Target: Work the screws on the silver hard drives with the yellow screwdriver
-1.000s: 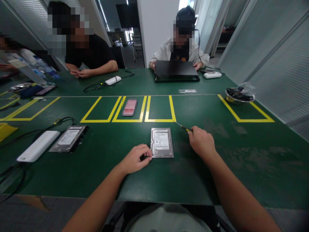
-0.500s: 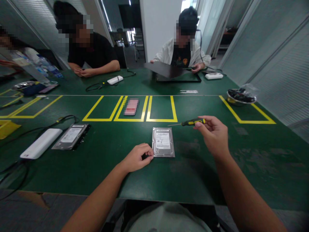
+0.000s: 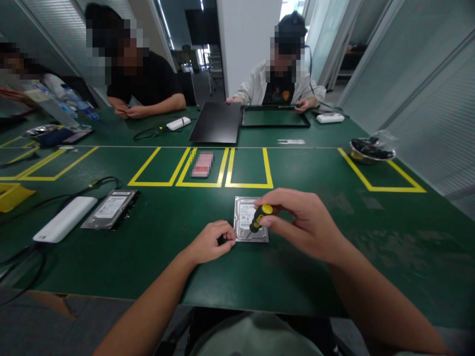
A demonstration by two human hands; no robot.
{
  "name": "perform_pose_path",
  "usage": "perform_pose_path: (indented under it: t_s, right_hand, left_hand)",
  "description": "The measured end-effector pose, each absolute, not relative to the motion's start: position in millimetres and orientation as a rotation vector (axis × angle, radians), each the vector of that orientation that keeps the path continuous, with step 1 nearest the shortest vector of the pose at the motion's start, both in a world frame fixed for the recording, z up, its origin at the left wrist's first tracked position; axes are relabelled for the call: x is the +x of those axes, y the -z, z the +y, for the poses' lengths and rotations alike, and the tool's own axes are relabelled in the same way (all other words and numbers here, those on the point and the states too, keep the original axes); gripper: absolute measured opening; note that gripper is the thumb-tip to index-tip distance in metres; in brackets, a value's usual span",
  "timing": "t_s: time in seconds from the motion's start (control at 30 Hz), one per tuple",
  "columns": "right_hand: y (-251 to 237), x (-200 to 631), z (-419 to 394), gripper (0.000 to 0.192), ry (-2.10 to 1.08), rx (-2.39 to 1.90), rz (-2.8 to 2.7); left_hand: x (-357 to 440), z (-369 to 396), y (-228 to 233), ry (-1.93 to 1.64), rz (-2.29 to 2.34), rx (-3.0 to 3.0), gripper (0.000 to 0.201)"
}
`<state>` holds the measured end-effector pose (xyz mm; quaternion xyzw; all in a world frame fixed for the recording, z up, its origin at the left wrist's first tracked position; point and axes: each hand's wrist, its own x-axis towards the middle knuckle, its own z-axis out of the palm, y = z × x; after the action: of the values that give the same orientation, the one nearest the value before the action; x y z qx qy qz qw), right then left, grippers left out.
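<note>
2 hard drives (image 3: 244,215), 1 beneath 1 screwdriver (image 3: 258,218) in right hand (image 3: 306,223).

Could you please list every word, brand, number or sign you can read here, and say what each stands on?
None can be read with confidence.
Hard drive under the screwdriver: label print too small and blurred.
Second hard drive, at left: label too blurred.
Dark shirt: orange print, unreadable.
Pink item: pixelated.

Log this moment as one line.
left hand: at near-left corner of hard drive | right hand: holds screwdriver, tip over it | tip contact: unclear
</note>
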<state>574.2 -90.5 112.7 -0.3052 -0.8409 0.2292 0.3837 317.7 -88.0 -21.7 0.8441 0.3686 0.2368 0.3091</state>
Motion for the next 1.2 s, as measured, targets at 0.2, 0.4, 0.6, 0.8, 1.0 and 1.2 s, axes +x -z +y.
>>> perform_pose_path:
  t_s: [0.2,0.4,0.6,0.8,1.0,1.2]
  right_hand:
    - [-110.4,559.2,-89.3,0.018,-0.621,-0.708,-2.196]
    - [-91.5,547.5,-79.0,0.016,-0.665,-0.683,-2.229]
    - [-75.3,541.9,-71.2,0.017,-0.639,-0.681,-2.239]
    - [-70.6,540.4,-69.5,0.018,-0.636,-0.681,-2.229]
    - [-70.4,538.6,-69.9,0.019,-0.595,-0.688,-2.246]
    - [-73.0,538.2,-73.7,0.019,-0.532,-0.699,-2.257]
  left_hand:
    - [317.5,-87.6,24.3,-0.655,0.986,2.241,0.006]
    - [317.1,-87.3,27.5,-0.646,0.997,2.236,0.007]
    - [316.8,-86.5,27.1,-0.641,1.000,2.244,0.005]
    - [317.5,-87.1,24.5,-0.641,1.003,2.241,0.006]
    - [316.5,-86.7,29.0,-0.642,1.012,2.243,0.006]
    - [316.3,-86.0,28.4,-0.626,1.013,2.248,0.006]
